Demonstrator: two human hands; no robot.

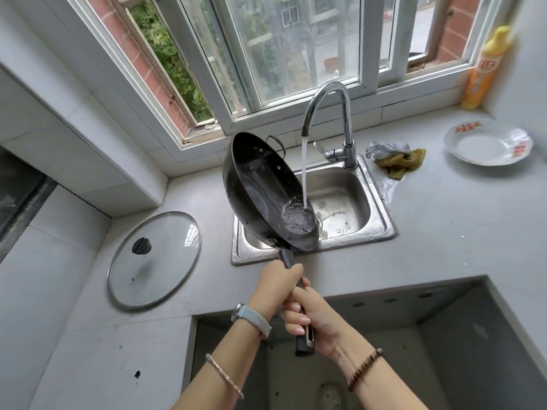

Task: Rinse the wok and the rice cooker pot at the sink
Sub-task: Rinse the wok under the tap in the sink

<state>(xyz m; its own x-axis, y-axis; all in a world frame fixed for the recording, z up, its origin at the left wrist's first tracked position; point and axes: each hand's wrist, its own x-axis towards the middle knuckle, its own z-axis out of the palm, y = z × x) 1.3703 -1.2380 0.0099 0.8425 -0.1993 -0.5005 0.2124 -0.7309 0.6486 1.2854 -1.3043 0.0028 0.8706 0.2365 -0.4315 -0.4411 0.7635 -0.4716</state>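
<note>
At the bottom of the frame two forearms reach up toward the centre. The left hand point(276, 281), with a watch point(251, 318) on its wrist and a thin bangle lower on the forearm, is wrapped tight around the upper part of the black handle point(302, 335). The right hand point(310, 318), with a beaded bracelet point(365, 369) on its wrist, is clenched around the lower part of the same handle, fingers curled over it; the handle's end with its hanging slot sticks out below this hand.

The handle leads up to the wok point(263, 190), held in the centre of the frame over the left part of the steel sink point(381, 214). The wok is tilted steeply on its side, its open face turned to the right. It is dark, nearly black, with a glossy wet inside, small rivet holes near the rim and a loop helper handle point(276, 143) at its far edge. A small pool of frothy water point(297, 218) sits at its lowest part.

A stream of water point(304, 173) falls from the curved chrome faucet point(331, 113) straight into that pool.

Left of the sink, a glass lid point(154, 258) with a black knob lies flat on the grey counter point(444, 232). Right of the faucet lie crumpled cloths point(393, 158), and further right a white dish point(488, 142). In the upper right corner stands a yellow bottle point(485, 69) by the window point(266, 54).
</note>
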